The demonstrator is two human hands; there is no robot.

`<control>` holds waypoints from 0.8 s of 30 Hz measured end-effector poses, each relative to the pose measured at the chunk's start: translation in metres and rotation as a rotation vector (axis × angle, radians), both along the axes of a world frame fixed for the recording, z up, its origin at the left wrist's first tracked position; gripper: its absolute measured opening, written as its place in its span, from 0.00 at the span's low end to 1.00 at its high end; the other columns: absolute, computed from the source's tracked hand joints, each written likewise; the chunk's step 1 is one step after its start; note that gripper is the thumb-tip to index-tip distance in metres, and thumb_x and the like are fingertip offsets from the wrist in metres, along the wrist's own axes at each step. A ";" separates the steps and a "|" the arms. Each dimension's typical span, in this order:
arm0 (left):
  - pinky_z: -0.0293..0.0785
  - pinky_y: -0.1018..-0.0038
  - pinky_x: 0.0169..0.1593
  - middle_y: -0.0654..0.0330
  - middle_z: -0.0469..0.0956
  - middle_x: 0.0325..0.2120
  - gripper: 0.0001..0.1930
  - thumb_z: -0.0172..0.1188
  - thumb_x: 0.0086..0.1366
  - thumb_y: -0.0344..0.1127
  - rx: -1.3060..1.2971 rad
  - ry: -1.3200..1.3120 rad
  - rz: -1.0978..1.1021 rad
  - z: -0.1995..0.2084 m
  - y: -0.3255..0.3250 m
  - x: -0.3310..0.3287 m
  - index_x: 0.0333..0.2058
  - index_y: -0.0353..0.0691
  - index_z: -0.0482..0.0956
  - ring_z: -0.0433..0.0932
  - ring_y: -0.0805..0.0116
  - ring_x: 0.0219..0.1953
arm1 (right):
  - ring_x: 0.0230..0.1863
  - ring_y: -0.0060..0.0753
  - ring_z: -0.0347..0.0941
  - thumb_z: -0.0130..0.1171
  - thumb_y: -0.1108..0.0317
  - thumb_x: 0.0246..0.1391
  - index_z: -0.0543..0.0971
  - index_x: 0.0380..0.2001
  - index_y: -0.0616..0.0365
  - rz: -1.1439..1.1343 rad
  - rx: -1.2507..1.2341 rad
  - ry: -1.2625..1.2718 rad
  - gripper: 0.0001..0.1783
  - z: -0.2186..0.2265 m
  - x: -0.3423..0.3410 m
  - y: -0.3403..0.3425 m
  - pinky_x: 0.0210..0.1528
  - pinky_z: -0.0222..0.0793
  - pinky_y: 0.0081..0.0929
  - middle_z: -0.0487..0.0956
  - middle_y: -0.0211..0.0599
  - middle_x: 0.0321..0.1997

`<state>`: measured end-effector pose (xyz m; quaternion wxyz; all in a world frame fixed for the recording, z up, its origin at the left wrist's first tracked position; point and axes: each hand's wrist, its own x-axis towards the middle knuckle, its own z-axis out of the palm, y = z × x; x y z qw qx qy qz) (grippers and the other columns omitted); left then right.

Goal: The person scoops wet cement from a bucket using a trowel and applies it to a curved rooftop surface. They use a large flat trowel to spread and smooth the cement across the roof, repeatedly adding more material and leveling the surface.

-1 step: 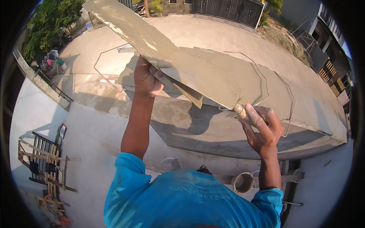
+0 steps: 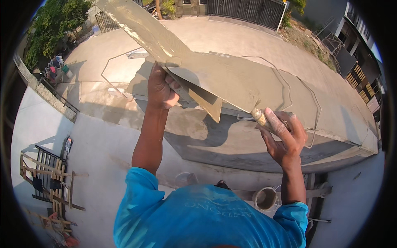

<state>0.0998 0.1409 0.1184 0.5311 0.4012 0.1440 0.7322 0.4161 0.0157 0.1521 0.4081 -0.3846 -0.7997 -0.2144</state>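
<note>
A long board point(image 2: 142, 33) coated with wet grey mortar slants from the upper left toward the middle. My left hand point(image 2: 160, 87) is closed around its edge from below. A tan lower end of the board shows past the hand. Closed around a worn, mortar-caked handle, my right hand point(image 2: 287, 136) holds a plastering trowel point(image 2: 221, 90). The trowel's broad blade lies across the board, its far edge close to my left fingers. A lump of mortar point(image 2: 174, 62) sits at that edge. The blade partly hides my left fingers and the board beneath it.
A raised concrete ledge point(image 2: 264, 144) with a wet mortar top runs ahead of me, with bent metal rods point(image 2: 285, 89) on it. A bucket point(image 2: 265, 198) stands below on the right. Wooden frames point(image 2: 53, 177) lie at the left; a dark gate point(image 2: 248, 12) stands far off.
The trowel's far edge and the lump of mortar have shifted slightly up and left along the board. The board's lower end sits slightly lower. Both hands keep their holds.
</note>
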 end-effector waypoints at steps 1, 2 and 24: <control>0.64 0.85 0.22 0.74 0.69 0.24 0.18 0.61 0.69 0.47 -0.067 -0.002 -0.052 0.003 -0.007 0.008 0.51 0.44 0.74 0.63 0.86 0.20 | 0.31 0.34 0.76 0.78 0.74 0.35 0.83 0.53 0.49 0.027 -0.013 0.035 0.35 0.005 -0.006 0.005 0.32 0.73 0.30 0.81 0.36 0.37; 0.62 0.86 0.21 0.73 0.69 0.23 0.17 0.60 0.70 0.46 -0.064 0.059 -0.055 0.001 -0.011 0.014 0.50 0.43 0.74 0.62 0.87 0.19 | 0.32 0.34 0.77 0.78 0.75 0.36 0.83 0.53 0.52 0.044 -0.019 0.080 0.34 0.011 -0.012 0.011 0.34 0.74 0.30 0.81 0.38 0.38; 0.64 0.87 0.18 0.66 0.79 0.30 0.24 0.53 0.74 0.54 -0.082 0.190 -0.078 0.011 -0.021 0.023 0.53 0.38 0.71 0.66 0.86 0.15 | 0.31 0.32 0.75 0.77 0.76 0.31 0.84 0.53 0.47 0.053 -0.036 0.247 0.37 -0.011 -0.014 0.043 0.29 0.70 0.27 0.77 0.36 0.34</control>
